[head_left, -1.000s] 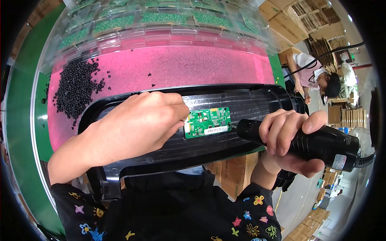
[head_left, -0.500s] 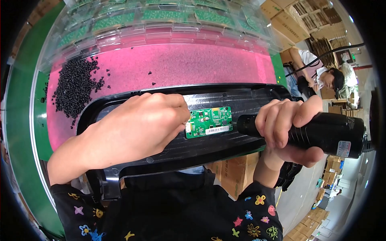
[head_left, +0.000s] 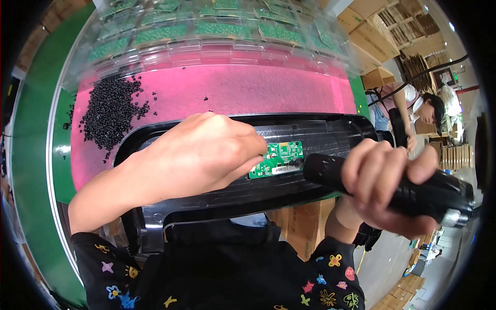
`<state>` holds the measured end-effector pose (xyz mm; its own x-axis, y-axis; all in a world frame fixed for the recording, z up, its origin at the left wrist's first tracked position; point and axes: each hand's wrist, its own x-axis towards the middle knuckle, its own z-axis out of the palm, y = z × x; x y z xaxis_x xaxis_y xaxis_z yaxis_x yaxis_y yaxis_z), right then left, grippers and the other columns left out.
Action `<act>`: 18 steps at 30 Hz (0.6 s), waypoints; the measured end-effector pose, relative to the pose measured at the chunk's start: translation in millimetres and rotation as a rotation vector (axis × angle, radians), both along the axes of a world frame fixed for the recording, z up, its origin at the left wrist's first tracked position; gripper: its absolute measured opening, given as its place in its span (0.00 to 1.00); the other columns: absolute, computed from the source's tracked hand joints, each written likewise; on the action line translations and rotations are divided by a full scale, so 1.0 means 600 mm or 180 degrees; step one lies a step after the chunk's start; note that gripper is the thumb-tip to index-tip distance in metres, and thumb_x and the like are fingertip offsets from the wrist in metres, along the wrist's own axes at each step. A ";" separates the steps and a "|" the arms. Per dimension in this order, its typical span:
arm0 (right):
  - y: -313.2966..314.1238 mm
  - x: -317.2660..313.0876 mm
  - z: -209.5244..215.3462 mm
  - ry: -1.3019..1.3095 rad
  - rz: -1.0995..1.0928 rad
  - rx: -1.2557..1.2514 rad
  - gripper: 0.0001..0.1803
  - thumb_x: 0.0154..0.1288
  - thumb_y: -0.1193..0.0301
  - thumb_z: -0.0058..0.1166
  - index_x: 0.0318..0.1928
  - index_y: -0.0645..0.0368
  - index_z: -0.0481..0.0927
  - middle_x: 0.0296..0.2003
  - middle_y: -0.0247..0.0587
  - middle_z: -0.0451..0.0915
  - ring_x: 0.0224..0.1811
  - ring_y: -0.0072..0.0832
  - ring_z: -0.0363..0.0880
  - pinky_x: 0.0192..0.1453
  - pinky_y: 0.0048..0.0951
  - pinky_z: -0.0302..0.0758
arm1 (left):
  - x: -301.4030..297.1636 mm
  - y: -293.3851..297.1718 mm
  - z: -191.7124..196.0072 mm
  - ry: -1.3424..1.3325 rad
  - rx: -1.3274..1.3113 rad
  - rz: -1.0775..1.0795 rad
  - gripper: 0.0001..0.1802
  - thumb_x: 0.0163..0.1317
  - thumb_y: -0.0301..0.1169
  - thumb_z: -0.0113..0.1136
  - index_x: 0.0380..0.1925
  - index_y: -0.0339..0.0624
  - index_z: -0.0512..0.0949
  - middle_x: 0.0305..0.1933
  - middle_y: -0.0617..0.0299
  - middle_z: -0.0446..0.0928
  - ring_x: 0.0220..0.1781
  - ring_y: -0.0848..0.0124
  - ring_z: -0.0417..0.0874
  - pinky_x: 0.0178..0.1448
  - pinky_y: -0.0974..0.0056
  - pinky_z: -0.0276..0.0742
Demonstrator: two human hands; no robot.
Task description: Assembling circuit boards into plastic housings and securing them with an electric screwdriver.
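A green circuit board [head_left: 284,151] with a white label strip lies in a long black plastic housing [head_left: 191,214]. My left hand [head_left: 212,150] is closed in a pinch over the board's left end. Whatever its fingertips hold, if anything, is hidden. Wrapped in my right hand [head_left: 385,183] is a black electric screwdriver [head_left: 328,172], lying nearly level with its nose toward the board's lower right corner. A small dark piece shows at the tip, by the label strip; whether it touches the board I cannot tell.
Many small black screws [head_left: 111,111] are heaped on the pink mat [head_left: 268,88] at left. Clear plastic trays [head_left: 222,44] of green boards are stacked at the back. At right sits another person [head_left: 408,111], with cardboard boxes [head_left: 374,39] behind. A black cable [head_left: 423,72] hangs at upper right.
The screwdriver's rear end has swung down and toward me, its nose staying by the board's right end. My left hand has moved right, covering more of the board. The view has shifted slightly.
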<state>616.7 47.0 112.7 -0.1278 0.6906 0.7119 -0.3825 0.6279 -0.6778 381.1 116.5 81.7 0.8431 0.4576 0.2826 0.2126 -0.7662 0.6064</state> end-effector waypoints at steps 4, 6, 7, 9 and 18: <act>-0.006 -0.040 0.029 0.0826 -0.0022 0.0160 0.23 0.59 0.56 0.64 0.43 0.57 0.69 0.17 0.27 0.74 0.13 0.16 0.71 0.22 0.21 0.72 | -0.005 0.000 0.002 -0.0159 0.0159 -0.0268 0.06 0.56 0.24 0.66 0.34 0.37 0.81 0.34 0.58 0.83 0.32 0.59 0.85 0.30 0.60 0.81; -0.003 -0.042 0.036 0.0703 0.0119 0.0180 0.24 0.59 0.56 0.64 0.44 0.56 0.68 0.17 0.27 0.73 0.13 0.16 0.71 0.23 0.20 0.72 | -0.002 0.000 0.003 -0.0567 0.0183 -0.0346 0.07 0.56 0.23 0.66 0.35 0.36 0.80 0.33 0.58 0.82 0.31 0.60 0.85 0.28 0.61 0.81; -0.002 -0.044 0.036 0.0699 0.0124 0.0190 0.24 0.59 0.56 0.64 0.44 0.56 0.68 0.17 0.27 0.73 0.13 0.16 0.71 0.23 0.20 0.72 | -0.002 0.001 0.002 -0.0570 0.0194 -0.0344 0.07 0.56 0.23 0.66 0.35 0.36 0.80 0.33 0.58 0.82 0.31 0.60 0.85 0.28 0.61 0.81; -0.001 -0.051 0.035 0.0721 -0.0014 0.0226 0.25 0.59 0.55 0.64 0.45 0.56 0.67 0.17 0.26 0.72 0.13 0.16 0.70 0.24 0.20 0.71 | -0.002 0.003 0.001 -0.0636 0.0321 -0.0336 0.08 0.56 0.23 0.65 0.36 0.36 0.79 0.33 0.58 0.82 0.30 0.60 0.85 0.27 0.61 0.80; 0.046 -0.061 -0.004 0.0098 0.0182 -0.0272 0.35 0.64 0.37 0.52 0.52 0.55 0.65 0.19 0.28 0.70 0.16 0.19 0.68 0.27 0.26 0.69 | -0.012 0.017 -0.008 0.0048 0.0362 0.0308 0.07 0.57 0.22 0.64 0.36 0.33 0.80 0.30 0.50 0.81 0.31 0.52 0.84 0.34 0.57 0.80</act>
